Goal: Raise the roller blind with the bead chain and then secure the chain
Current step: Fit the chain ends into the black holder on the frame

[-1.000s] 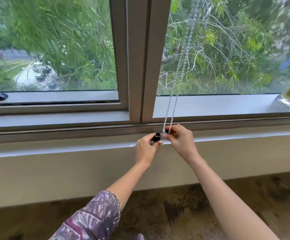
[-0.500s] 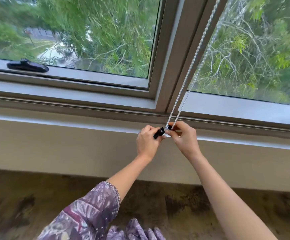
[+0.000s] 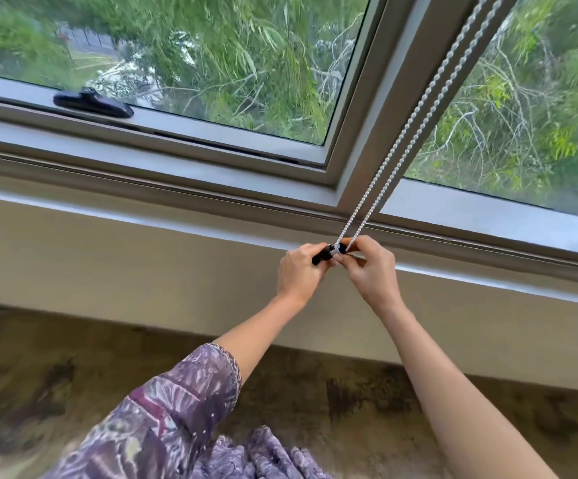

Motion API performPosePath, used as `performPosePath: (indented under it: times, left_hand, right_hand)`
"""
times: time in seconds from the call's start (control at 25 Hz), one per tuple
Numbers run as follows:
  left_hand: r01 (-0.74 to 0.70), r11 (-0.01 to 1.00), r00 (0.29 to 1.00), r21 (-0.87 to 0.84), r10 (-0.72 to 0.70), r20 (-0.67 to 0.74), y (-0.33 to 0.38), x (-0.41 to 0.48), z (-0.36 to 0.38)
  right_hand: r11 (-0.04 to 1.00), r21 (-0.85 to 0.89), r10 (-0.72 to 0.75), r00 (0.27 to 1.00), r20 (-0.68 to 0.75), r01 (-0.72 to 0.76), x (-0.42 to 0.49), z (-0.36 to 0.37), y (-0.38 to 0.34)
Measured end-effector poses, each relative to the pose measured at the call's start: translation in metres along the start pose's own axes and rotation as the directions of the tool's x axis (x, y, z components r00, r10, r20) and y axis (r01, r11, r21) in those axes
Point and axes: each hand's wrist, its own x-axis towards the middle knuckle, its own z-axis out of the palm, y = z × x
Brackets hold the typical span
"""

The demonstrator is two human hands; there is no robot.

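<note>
A grey-framed window fills the upper half of the frame, green trees behind the glass, with a pale sill ledge (image 3: 142, 223) running below it and a mottled floor (image 3: 384, 409) at the bottom. No blind fabric shows anywhere over the panes, so we judge the raising done and the securing in hand. The bead chain (image 3: 415, 108) drops as two taut strands from the upper right to the centre, where it meets a small black chain holder (image 3: 327, 254) just above the ledge. Our left hand (image 3: 299, 271) is closed around the holder's dark body; our right hand (image 3: 372, 267) is pinched shut on the bottom of the chain loop, right against the holder's pale end. To do this well, we should keep the holder steady with the left, hold light tension so both strands stay straight and untwisted, and seat the loop fully before letting go. Whether the loop is seated already, we cannot tell. A black window latch (image 3: 92, 104) sits at upper left, well apart.
</note>
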Motion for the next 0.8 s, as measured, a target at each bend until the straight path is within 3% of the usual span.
performPosePath:
  times: [0.28, 0.6, 0.8]
  left_hand:
    - [-0.011, 0.991, 0.991, -0.131, 0.029, 0.133, -0.011, 0.002, -0.018]
    - [0.037, 0.984, 0.899, -0.174, 0.043, 0.435, -0.018, 0.011, -0.044]
    - [0.029, 0.979, 0.897, -0.202, 0.064, 0.438, -0.022, 0.008, -0.05]
  right_hand:
    - [0.996, -0.052, -0.074, 0.995, 0.067, 0.078, -0.003, 0.003, -0.009]
    - [0.973, -0.128, -0.173, 0.972, 0.156, 0.194, -0.006, 0.002, -0.021]
    - [0.915, -0.248, -0.268, 0.938, 0.219, 0.319, -0.005, 0.004, -0.024]
